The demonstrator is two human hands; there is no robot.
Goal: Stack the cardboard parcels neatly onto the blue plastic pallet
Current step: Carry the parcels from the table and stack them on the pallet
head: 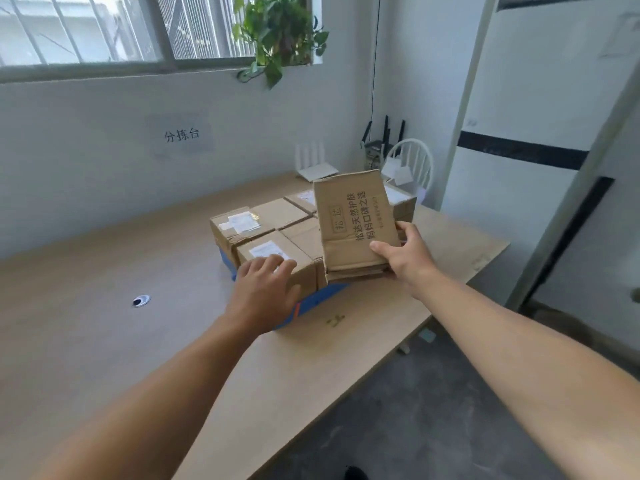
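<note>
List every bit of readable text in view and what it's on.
"分拣台": grey paper sign on the wall.
"松达": boxed, on the brown cardboard parcel in the right hand.
"松达天然护肤": same parcel.
"妈妈口碑之选": same parcel.
Too small: its small print.
Blurred: white labels on stacked parcels.

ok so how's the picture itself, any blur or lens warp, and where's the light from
Head view: soft daylight from the window, no harsh glare on the table; wide-angle warp bends the walls near the edges; print on the parcel held by the right hand is readable; the left hand looks slightly soft.
</note>
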